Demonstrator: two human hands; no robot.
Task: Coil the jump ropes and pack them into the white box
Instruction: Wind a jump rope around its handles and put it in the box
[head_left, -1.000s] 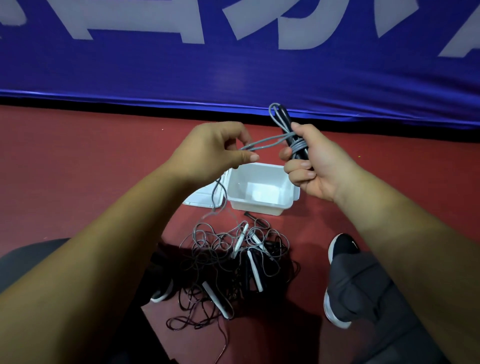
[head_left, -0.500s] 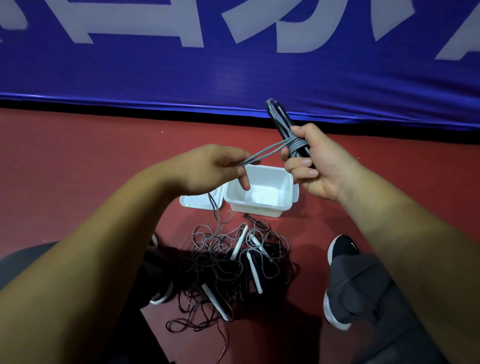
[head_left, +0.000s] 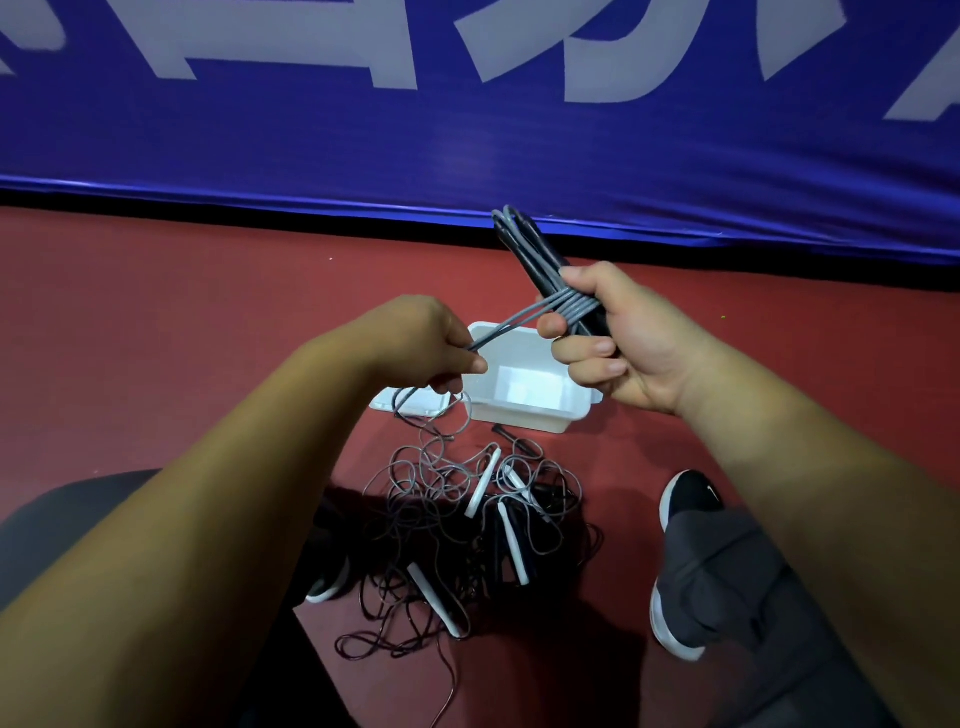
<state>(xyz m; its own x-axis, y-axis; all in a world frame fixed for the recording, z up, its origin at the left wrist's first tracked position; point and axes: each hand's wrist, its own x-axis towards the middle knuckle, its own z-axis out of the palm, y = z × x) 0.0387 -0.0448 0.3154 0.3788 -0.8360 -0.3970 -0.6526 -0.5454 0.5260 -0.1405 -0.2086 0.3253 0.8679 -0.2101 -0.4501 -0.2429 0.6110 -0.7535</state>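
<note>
1. Compared with a second ago, the left hand (head_left: 415, 343) is now lower and closer to the body, in front of the white box (head_left: 519, 423). The grey cord (head_left: 511, 327) is pinched between its thumb and fingers and is drawn into a straight, taut line toward the bundle.
2. The jump rope bundle (head_left: 527, 254) is gripped in the right hand (head_left: 644, 348), with the fingers curled round it and the thumb laid over the turns of cord. Its upper end is tilted further to the left than before.
3. From this it is judged that a binding turn is being pulled tight and that this coil is nearly closed. A loose tail is still to be wound in; it hangs from the left hand to the floor (head_left: 156, 338). No rope is seen in the visible part of the box.
4. The cord is seen as smooth, round and rubbery-looking. It is folded into long narrow loops alongside slender, rigid black handles.
5. The box is shaped as a shallow rectangle of thin white plastic with rounded corners and a lip. Its lid (head_left: 410, 404) is laid just beside it on the left, on the matt red floor.
6. The pile of uncoiled ropes (head_left: 441, 519) is left near the box, on the person's side. It consists of thin tangled cords mixed with white handles (head_left: 483, 486) and dark ones.
</note>
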